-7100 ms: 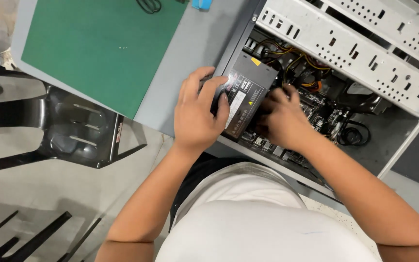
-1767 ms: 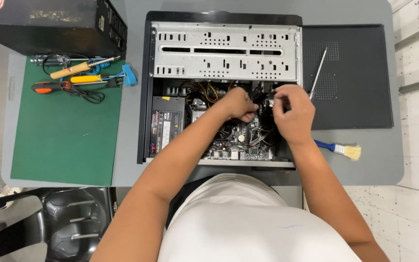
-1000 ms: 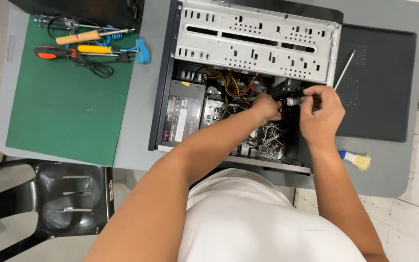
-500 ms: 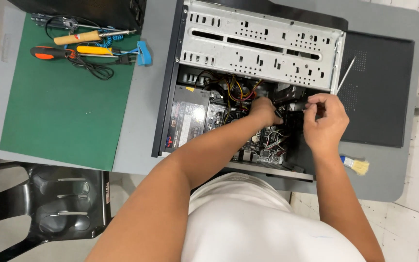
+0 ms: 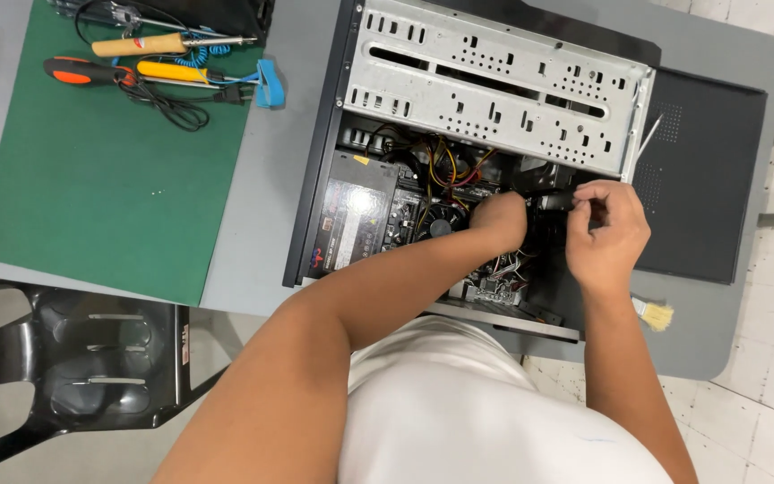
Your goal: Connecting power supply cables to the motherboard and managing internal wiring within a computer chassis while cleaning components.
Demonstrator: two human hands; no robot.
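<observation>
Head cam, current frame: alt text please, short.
Both hands, left and right, grip a small black part inside an open desktop computer case on a grey table. Screwdrivers lie on a green mat.

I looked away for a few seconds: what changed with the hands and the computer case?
Both hands left the power supply unit and moved right, deeper into the case. The left hand and right hand now pinch a small black part. The tools and green mat stayed put.
</observation>
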